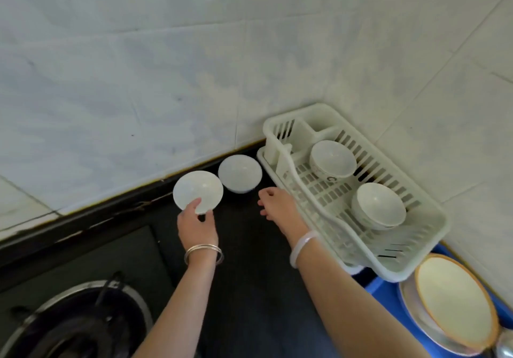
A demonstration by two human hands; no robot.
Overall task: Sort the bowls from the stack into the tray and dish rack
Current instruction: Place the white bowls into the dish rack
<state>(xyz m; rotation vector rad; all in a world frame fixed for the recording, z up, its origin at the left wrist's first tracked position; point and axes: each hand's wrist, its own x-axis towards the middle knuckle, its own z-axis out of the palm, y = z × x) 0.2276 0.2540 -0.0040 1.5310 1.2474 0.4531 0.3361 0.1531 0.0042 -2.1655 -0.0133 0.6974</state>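
Four white bowls at least, two hands; entries run near to far.

1. gas burner (83, 324), near left, sunk in the dark tabletop (249, 288). Outside the sort.
2. plates (455, 302), near right, stacked on a blue base (380, 288); whether that base is the tray cannot be told.
3. left hand (197, 225), silver bangles at the wrist. Forearm reaches straight away from the body, back of the hand upward. Grip: thumb and fingertips pinching the near rim of the held bowl (198, 191).
4. right hand (277, 207), pale bangle at the wrist. Grip: fingers loosely spread, holding nothing; it hovers over the tabletop just beside the left edge of the dish rack (402, 266).
5. held bowl, tilted with its mouth toward the camera, just left of entry 6. Judged glazed ceramic: stiff, smooth, probably slippery, apt to chip if knocked, light enough for one hand. Best taken at the rim, thumb inside and fingers outside, or cupped under the foot.
6. standing bowl (240, 173), upright on the tabletop by the wall; single or a short stack, cannot tell.
7. dish rack, right, white slotted plastic: a far bowl (333, 158) at its far end, what look like nested bowls (379, 205) nearer.
8. tiled wall (166, 66), behind all.
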